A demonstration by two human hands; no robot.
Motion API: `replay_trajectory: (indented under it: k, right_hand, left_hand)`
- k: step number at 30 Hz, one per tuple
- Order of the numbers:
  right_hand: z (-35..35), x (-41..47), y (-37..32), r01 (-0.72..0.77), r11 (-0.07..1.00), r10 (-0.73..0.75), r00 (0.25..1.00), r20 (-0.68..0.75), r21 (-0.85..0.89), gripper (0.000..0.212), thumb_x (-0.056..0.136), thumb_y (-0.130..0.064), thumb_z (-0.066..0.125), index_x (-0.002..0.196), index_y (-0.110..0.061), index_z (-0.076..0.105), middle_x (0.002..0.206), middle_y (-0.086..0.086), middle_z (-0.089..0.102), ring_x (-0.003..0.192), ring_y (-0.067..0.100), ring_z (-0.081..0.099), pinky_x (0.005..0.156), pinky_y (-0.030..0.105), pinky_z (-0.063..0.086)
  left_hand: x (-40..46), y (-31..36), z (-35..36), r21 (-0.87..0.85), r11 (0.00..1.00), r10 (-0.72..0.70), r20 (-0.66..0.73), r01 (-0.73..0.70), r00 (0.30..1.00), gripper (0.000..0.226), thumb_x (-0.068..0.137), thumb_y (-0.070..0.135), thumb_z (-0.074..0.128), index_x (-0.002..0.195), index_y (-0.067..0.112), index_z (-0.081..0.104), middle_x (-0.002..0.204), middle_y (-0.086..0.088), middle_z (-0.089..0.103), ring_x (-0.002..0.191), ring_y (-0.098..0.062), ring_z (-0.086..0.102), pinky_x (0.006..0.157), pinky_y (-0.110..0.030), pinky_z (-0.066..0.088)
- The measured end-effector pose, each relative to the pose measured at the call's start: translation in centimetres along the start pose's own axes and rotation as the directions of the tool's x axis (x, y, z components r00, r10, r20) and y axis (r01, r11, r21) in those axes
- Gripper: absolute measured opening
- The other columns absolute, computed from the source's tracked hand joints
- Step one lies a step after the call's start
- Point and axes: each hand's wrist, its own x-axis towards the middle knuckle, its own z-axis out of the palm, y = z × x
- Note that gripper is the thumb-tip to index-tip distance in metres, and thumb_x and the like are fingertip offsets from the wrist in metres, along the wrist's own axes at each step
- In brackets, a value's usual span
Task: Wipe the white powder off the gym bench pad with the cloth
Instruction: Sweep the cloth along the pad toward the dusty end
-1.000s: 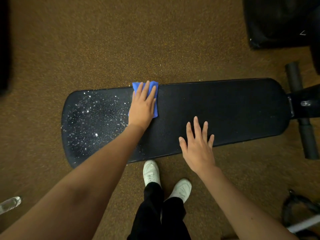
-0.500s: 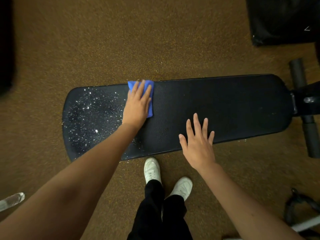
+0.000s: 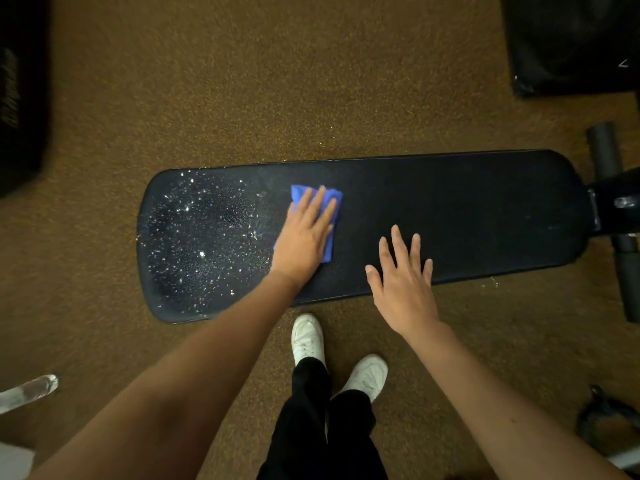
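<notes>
A long black bench pad [image 3: 467, 209] lies across the brown floor. White powder [image 3: 204, 240] speckles its left third; the middle and right part look dark and clean. My left hand [image 3: 304, 237] presses flat on a folded blue cloth [image 3: 330, 202] near the pad's middle, just right of the powder. The cloth shows only beyond my fingertips and along the right of the hand. My right hand [image 3: 403, 282] rests with spread fingers on the pad's near edge, holding nothing.
The bench's frame and foam rollers [image 3: 620, 233] stick out at the right end. A black block [image 3: 571, 43] sits at the top right, a dark object [image 3: 20, 116] at the left. My white shoes [image 3: 308, 336] stand under the pad's near edge. A clear bottle [image 3: 27, 391] lies low left.
My left hand has drawn the blue cloth from the pad's far edge toward the near side, to about the pad's middle. The right hand has stayed on the near edge.
</notes>
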Motion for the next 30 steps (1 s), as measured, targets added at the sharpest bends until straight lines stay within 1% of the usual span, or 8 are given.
replay_trajectory:
  k: [3, 5, 13, 15, 18, 21, 27, 30]
  right_hand:
    - [-0.1, -0.3, 0.4, 0.016, 1.000, -0.016, 1.000, 0.005, 0.006, 0.058, 0.100, -0.043, 0.024, 0.150, -0.018, 0.009, 0.158, 0.000, -0.012, 0.143, 0.027, -0.015, 0.115, 0.051, 0.005]
    - [-0.1, -0.5, 0.7, 0.032, 0.999, -0.032, 1.000, 0.002, -0.005, 0.057, 0.100, -0.042, 0.024, 0.150, -0.017, 0.010, 0.158, 0.000, -0.011, 0.144, 0.026, -0.014, 0.115, 0.050, 0.006]
    - [0.2, -0.8, 0.8, 0.050, 0.998, -0.051, 0.999, -0.006, -0.024, 0.057, 0.100, -0.040, 0.024, 0.150, -0.016, 0.011, 0.158, 0.002, -0.010, 0.144, 0.026, -0.013, 0.116, 0.049, 0.008]
    - [0.4, -0.8, 0.6, 0.048, 0.999, -0.048, 0.999, -0.013, -0.005, 0.056, 0.100, -0.039, 0.025, 0.149, -0.016, 0.013, 0.158, 0.003, -0.008, 0.144, 0.025, -0.012, 0.116, 0.049, 0.008]
    - [0.4, -0.8, 0.6, 0.049, 0.998, -0.048, 0.998, -0.033, 0.028, 0.054, 0.101, -0.036, 0.025, 0.149, -0.014, 0.015, 0.159, 0.003, -0.006, 0.144, 0.025, -0.011, 0.116, 0.048, 0.008]
    - [0.4, -1.0, 0.9, 0.046, 0.998, -0.045, 0.998, -0.035, 0.036, 0.054, 0.101, -0.035, 0.026, 0.149, -0.014, 0.015, 0.159, 0.003, -0.007, 0.144, 0.024, -0.011, 0.116, 0.045, 0.007]
    - [0.4, -1.0, 0.7, 0.032, 0.999, -0.032, 0.999, -0.026, 0.013, 0.055, 0.101, -0.037, 0.025, 0.149, -0.015, 0.014, 0.158, 0.003, -0.007, 0.144, 0.025, -0.010, 0.115, 0.045, 0.009]
    - [0.4, -1.0, 0.4, 0.032, 0.999, -0.031, 0.999, -0.021, 0.036, 0.054, 0.101, -0.036, 0.024, 0.149, -0.014, 0.013, 0.158, 0.003, -0.007, 0.144, 0.025, -0.010, 0.115, 0.045, 0.008]
  left_hand:
    - [-4.9, 1.5, 0.4, 0.008, 0.985, 0.170, 0.027, -0.170, 0.985, 0.044, 0.096, 0.022, 0.036, 0.138, 0.008, 0.036, 0.145, -0.017, 0.037, 0.135, -0.035, 0.027, 0.107, -0.050, 0.027]
    - [-6.9, 0.7, 0.4, 0.008, 0.981, 0.196, 0.023, -0.196, 0.980, 0.044, 0.097, 0.024, 0.036, 0.139, 0.011, 0.033, 0.146, -0.015, 0.036, 0.137, -0.032, 0.024, 0.108, -0.048, 0.026]
    - [-3.0, 0.7, -0.1, -0.018, 0.989, -0.148, -0.016, 0.147, 0.989, 0.046, 0.094, 0.024, 0.033, 0.133, 0.005, 0.046, 0.142, -0.019, 0.041, 0.131, -0.042, 0.036, 0.100, -0.059, 0.036]
    - [-3.2, 2.5, 0.4, -0.018, 0.995, -0.094, -0.038, 0.093, 0.995, 0.045, 0.093, 0.023, 0.034, 0.132, 0.005, 0.047, 0.141, -0.019, 0.043, 0.130, -0.042, 0.038, 0.099, -0.058, 0.037]
    - [-5.6, 5.1, 1.4, 0.014, 0.994, 0.112, 0.001, -0.112, 0.994, 0.045, 0.094, 0.024, 0.037, 0.136, 0.008, 0.042, 0.142, -0.017, 0.042, 0.133, -0.036, 0.034, 0.102, -0.054, 0.034]
    - [-8.0, 3.8, 1.5, 0.047, 0.975, 0.216, 0.025, -0.217, 0.976, 0.046, 0.096, 0.028, 0.036, 0.139, 0.013, 0.035, 0.145, -0.012, 0.038, 0.136, -0.030, 0.027, 0.105, -0.048, 0.032]
    - [-6.1, 1.6, 0.3, -0.010, 0.999, -0.039, -0.003, 0.039, 0.999, 0.045, 0.097, 0.030, 0.031, 0.134, 0.008, 0.046, 0.141, -0.014, 0.044, 0.132, -0.036, 0.036, 0.101, -0.055, 0.038]
    - [-4.1, 3.9, 0.6, 0.000, 1.000, 0.003, 0.029, -0.003, 1.000, 0.046, 0.094, 0.028, 0.035, 0.132, 0.007, 0.049, 0.139, -0.016, 0.046, 0.129, -0.038, 0.040, 0.100, -0.056, 0.038]
